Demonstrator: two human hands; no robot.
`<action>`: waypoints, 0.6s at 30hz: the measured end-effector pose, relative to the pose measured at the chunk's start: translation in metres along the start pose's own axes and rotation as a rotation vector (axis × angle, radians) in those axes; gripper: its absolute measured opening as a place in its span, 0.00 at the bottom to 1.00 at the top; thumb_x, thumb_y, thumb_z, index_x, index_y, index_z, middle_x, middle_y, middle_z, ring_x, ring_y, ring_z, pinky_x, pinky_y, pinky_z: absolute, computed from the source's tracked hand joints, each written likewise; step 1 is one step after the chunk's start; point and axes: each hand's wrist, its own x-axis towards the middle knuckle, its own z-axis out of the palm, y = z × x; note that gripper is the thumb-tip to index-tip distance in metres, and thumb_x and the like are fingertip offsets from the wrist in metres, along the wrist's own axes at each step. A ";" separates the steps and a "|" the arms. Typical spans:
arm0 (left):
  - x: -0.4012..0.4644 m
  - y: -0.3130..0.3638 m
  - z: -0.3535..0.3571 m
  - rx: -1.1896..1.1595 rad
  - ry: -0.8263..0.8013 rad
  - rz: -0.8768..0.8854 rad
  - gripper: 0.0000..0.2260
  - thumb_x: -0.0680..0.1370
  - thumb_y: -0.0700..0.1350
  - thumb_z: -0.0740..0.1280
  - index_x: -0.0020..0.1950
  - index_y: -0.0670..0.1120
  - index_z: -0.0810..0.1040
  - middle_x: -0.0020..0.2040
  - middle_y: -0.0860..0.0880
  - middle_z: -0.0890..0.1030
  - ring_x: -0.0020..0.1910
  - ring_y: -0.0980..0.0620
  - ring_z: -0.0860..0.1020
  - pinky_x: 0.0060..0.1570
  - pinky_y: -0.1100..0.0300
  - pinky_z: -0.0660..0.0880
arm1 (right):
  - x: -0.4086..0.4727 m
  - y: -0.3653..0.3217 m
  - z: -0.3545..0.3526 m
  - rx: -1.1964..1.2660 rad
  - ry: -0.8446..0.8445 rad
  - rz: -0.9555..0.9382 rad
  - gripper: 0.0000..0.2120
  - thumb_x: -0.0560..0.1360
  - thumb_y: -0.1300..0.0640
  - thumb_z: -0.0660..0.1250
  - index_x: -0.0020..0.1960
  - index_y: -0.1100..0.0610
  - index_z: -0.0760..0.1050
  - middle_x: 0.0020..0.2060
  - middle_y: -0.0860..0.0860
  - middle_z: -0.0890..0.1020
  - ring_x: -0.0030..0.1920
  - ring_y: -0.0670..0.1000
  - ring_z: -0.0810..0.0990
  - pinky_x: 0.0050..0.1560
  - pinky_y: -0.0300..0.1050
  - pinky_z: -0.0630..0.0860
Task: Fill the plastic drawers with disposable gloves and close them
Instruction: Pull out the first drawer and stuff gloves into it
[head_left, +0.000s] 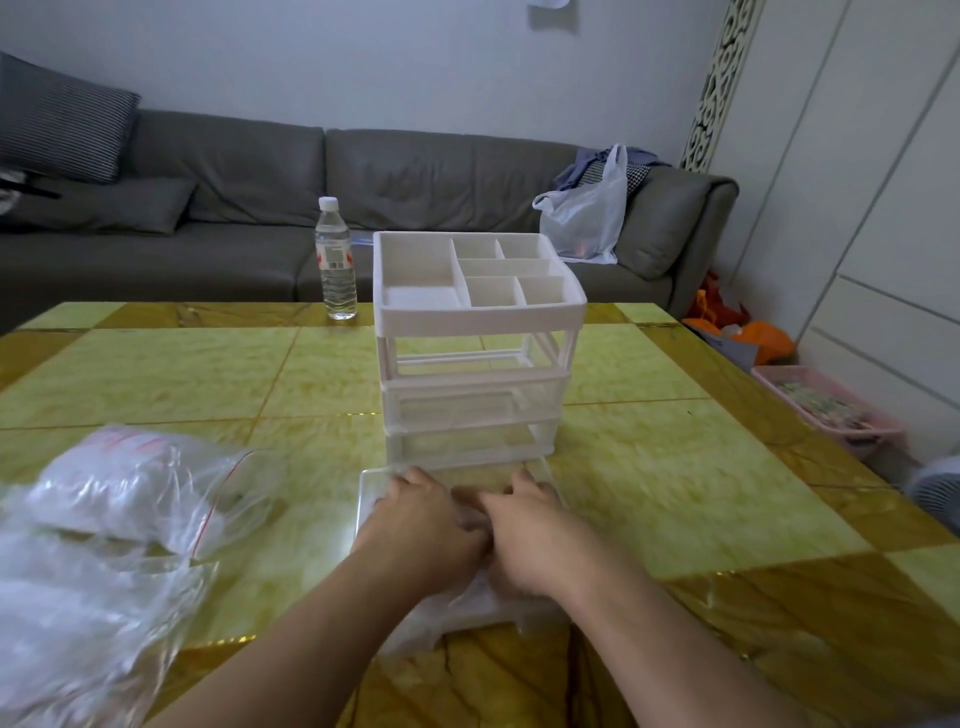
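A white plastic drawer unit (478, 312) with a divided top tray stands mid-table; its top slot is vacant and two clear drawers sit closed below. A clear drawer (370, 499) lies on the table in front of the unit. My left hand (423, 525) and my right hand (530, 535) are side by side inside it, pressing down on thin clear disposable gloves (467, 597) that spill over the drawer's near edge. Whether the fingers curl round the gloves is hidden. A zip bag of more gloves (135, 488) lies at the left.
A water bottle (335, 260) stands behind the unit on the yellow tiled table (675, 493). A grey sofa (260, 171) with a plastic bag (587, 213) runs along the back. A pink basket (826, 410) sits on the floor at right.
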 end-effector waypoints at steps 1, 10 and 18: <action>-0.002 0.001 -0.003 -0.008 -0.009 0.005 0.36 0.77 0.62 0.63 0.73 0.37 0.65 0.70 0.35 0.67 0.66 0.37 0.73 0.65 0.49 0.74 | 0.001 0.000 0.000 -0.012 0.002 0.000 0.36 0.79 0.57 0.67 0.80 0.32 0.60 0.75 0.53 0.58 0.77 0.60 0.60 0.75 0.56 0.71; -0.070 -0.016 -0.020 0.147 0.318 0.554 0.12 0.79 0.59 0.57 0.59 0.57 0.72 0.56 0.57 0.72 0.57 0.53 0.71 0.58 0.58 0.70 | 0.006 -0.004 0.004 -0.069 -0.056 0.032 0.35 0.78 0.59 0.69 0.79 0.38 0.61 0.80 0.56 0.53 0.80 0.65 0.53 0.77 0.64 0.68; -0.055 -0.026 -0.009 -0.052 0.000 0.325 0.13 0.82 0.50 0.64 0.36 0.58 0.74 0.40 0.57 0.76 0.40 0.58 0.75 0.40 0.63 0.70 | 0.001 0.001 0.006 0.002 0.007 0.009 0.36 0.76 0.59 0.68 0.77 0.32 0.63 0.76 0.56 0.56 0.76 0.62 0.58 0.73 0.60 0.72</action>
